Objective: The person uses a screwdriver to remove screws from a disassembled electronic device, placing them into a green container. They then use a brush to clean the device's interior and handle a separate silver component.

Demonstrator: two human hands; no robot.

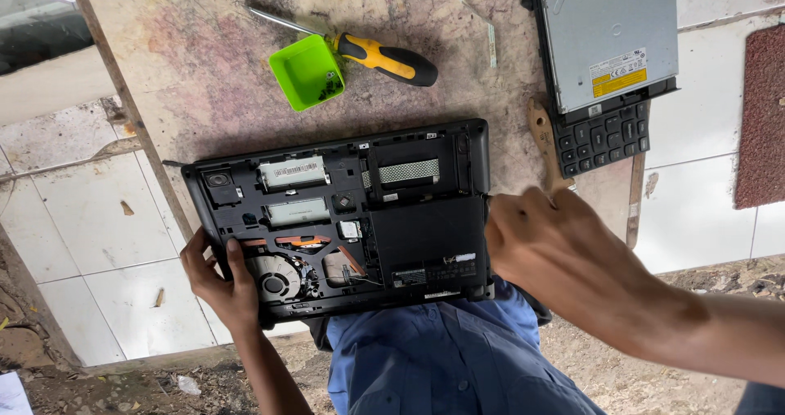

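Observation:
A black laptop (425, 235) lies upside down on a worn wooden board (204, 88), its bottom cover off, showing a fan, copper heat pipe and memory slots. My left hand (219, 280) grips the laptop's near left corner, thumb on top by the fan. My right hand (548, 247) is closed at the laptop's right edge, fingers curled against the side; whether it pinches a small tool there is hidden.
A green plastic cup (304, 71) with small screws sits beyond the laptop, a yellow-and-black screwdriver (384, 58) beside it. A removed optical drive (609, 35) lies on a keyboard (603, 141) at the right. A wooden handle (541, 133) sticks out nearby. White tiles surround the board.

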